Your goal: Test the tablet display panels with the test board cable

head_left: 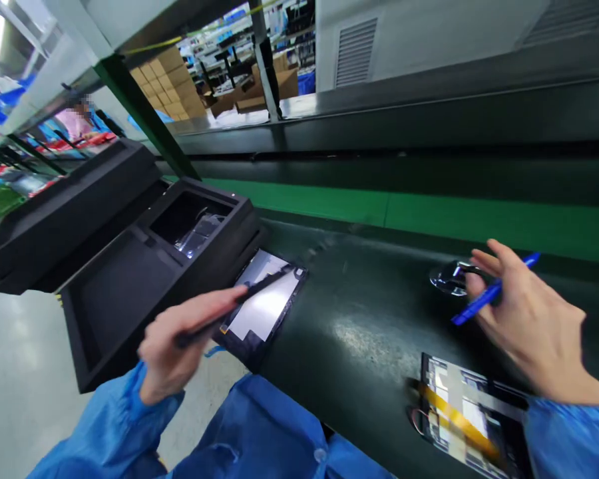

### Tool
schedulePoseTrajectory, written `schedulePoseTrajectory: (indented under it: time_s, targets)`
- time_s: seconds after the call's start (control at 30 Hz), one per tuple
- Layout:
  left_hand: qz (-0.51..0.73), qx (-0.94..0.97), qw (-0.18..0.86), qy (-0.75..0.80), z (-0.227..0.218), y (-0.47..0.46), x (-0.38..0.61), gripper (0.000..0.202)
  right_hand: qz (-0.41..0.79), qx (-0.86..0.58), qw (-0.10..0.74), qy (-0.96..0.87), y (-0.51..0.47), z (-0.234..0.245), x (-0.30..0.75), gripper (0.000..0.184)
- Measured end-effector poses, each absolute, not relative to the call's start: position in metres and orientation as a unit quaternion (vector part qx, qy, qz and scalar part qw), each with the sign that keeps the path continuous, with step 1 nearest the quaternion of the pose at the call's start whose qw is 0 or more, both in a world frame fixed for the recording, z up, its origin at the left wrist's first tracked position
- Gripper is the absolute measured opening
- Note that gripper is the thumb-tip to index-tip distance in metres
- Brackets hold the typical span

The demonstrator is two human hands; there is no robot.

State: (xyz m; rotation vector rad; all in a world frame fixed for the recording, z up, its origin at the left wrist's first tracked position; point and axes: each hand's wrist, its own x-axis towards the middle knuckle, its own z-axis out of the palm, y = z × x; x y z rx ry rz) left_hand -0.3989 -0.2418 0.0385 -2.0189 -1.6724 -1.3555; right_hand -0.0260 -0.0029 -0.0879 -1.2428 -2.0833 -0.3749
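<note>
My left hand (184, 336) is closed around a thin black slab (264, 287), seen nearly edge-on, so its kind is unclear. Below and behind the slab lies a flat screen panel (272, 306) with a pale silvery back. On the right, my right hand (534, 319) grips a blue pen (479, 305) slantwise in its fingers. Its fingertips are at a shiny, round, clear-looking object (448, 278); whether they touch it is unclear. Under my right forearm rests an opened tablet-like device (459, 406) with exposed parts and a yellow ribbon strip (456, 419).
A black foam tray (130, 299) with compartments stands at the left, one holding clear plastic-wrapped items (199, 233). Another black foam block (74, 206) is behind it. A green post (144, 116) rises behind the dark worktop (349, 299). Cardboard boxes (167, 83) are stacked farther back.
</note>
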Motion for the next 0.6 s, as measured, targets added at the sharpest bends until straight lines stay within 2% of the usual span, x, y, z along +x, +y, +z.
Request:
schedulePoseTrajectory:
  time_s: [0.1, 0.17, 0.3, 0.43, 0.6]
  targets:
    - [-0.43, -0.531, 0.342, -0.645, 0.063, -0.261, -0.428, 0.014, -0.169, -0.452, 0.353, -0.802, -0.011, -0.092, -0.021, 0.05]
    - [-0.357, -0.515, 0.413, -0.661, 0.077, -0.258, -0.445, 0.015, -0.193, -0.449, 0.356, -0.796, -0.015, -0.098, -0.017, 0.044]
    - [-0.205, -0.578, 0.39, -0.687, 0.086, -0.227, -0.468, 0.033, -0.205, -0.406, 0.375, -0.808, -0.02, -0.104, -0.015, 0.041]
    - [-0.101, -0.57, 0.344, -0.739, 0.072, -0.201, -0.485, 0.038, -0.211, -0.349, 0.386, -0.827, -0.025, -0.098, -0.017, 0.039]
    - [0.005, -0.558, 0.271, -0.784, 0.057, -0.177, -0.499, 0.047, -0.203, -0.351, 0.394, -0.825, -0.03, -0.098, -0.014, 0.036]
